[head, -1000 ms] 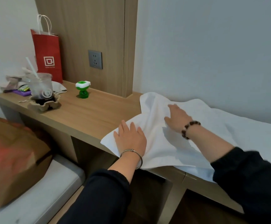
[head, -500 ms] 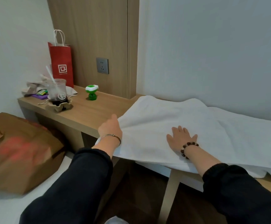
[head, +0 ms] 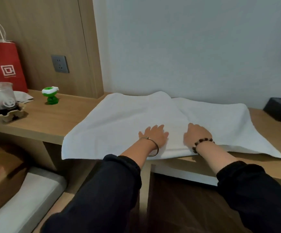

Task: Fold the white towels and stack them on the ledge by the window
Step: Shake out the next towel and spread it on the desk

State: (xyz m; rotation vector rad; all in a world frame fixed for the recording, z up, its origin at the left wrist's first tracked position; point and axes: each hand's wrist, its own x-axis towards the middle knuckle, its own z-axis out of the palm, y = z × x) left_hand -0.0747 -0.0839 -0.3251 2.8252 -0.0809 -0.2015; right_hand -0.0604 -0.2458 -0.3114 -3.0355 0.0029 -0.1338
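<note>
1. Change since half a second ago: the left hand (head: 154, 136) has left the towel's left edge and now lies mid-towel near the front edge, just beside the right hand (head: 197, 135). The white towel (head: 119, 125) lies flatter than before.
2. Hands: the left one lies flat, fingers spread, pressing the cloth. The right one rests on the cloth with its fingers bent under; whether it pinches fabric cannot be told.
3. Count, task items: one white towel seen, in two overlapping layers, the left layer lying over the right along a ridge running from the back to the hands.
4. Count, other items: one red paper bag (head: 7, 64), one plastic cup (head: 3, 98) with straw, one green figurine (head: 51, 96), one wall socket (head: 60, 64), one black box (head: 280, 111).
5. Position: the towel lies on the wooden table (head: 40, 118) against the wall.
6. Orientation: its long axis runs left to right, parallel to the wall. The front left corner overhangs the table edge; the front right corner points right.
</note>
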